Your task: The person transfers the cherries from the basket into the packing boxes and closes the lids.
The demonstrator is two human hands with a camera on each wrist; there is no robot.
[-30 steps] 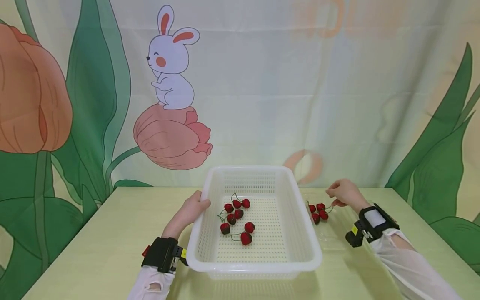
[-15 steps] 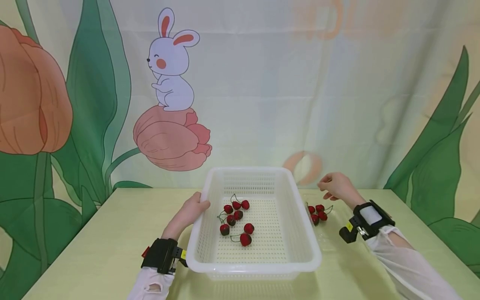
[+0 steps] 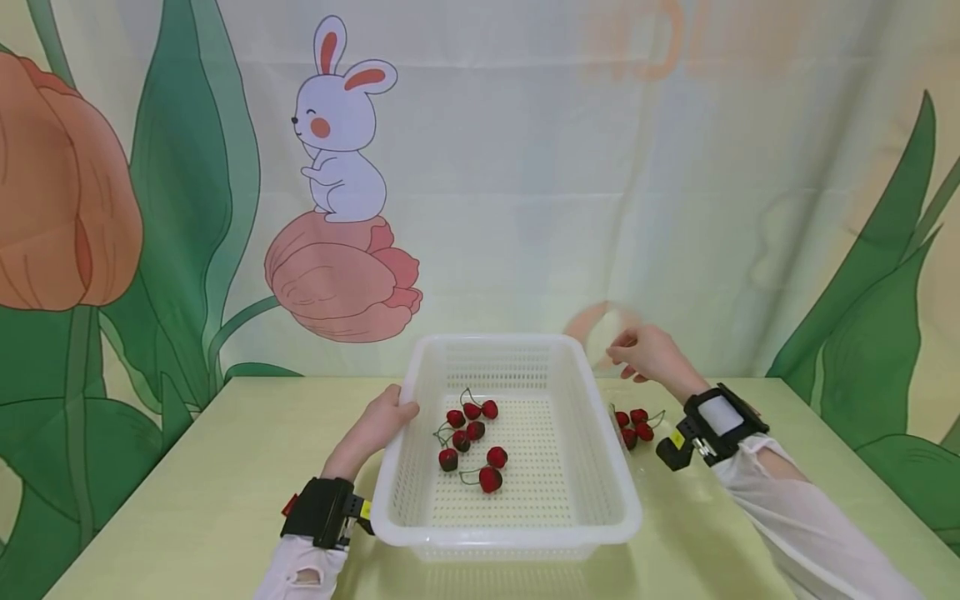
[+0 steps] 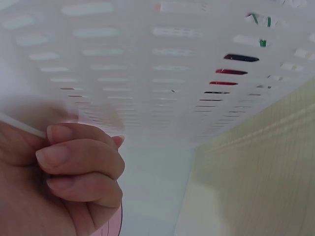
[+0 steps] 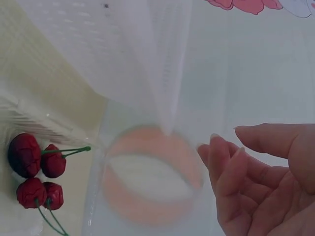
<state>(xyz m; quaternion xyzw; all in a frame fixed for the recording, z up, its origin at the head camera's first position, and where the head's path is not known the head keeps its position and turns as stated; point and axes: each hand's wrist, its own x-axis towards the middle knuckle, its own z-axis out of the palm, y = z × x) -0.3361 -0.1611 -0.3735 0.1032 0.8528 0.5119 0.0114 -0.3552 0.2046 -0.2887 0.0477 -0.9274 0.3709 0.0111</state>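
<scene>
A white perforated plastic basket [image 3: 506, 536] stands on the table, with several dark red cherries [image 3: 491, 479] on green stems on its floor. My left hand [image 3: 381, 419] grips the basket's left rim; from the left wrist view its fingers [image 4: 86, 160] curl at the wall's outer side. Above the table, beyond the basket's far right side, my right hand [image 3: 651, 354] hovers with nothing in it. Its thumb and loosely bent fingertips stand apart in the right wrist view. Several more cherries [image 3: 643, 432], partly hidden by the basket wall, lie to the basket's right, below that hand.
Something transparent and shiny [image 5: 22, 223] lies under the cherries outside the basket. A printed curtain [image 3: 510, 208] with a rabbit and tulips hangs behind the pale yellow table [image 3: 225, 492]. Each wrist carries a black camera mount [image 3: 318, 512].
My right hand has moved left and up, away from the loose cherries toward the basket's far right corner. The left hand and the basket keep their place.
</scene>
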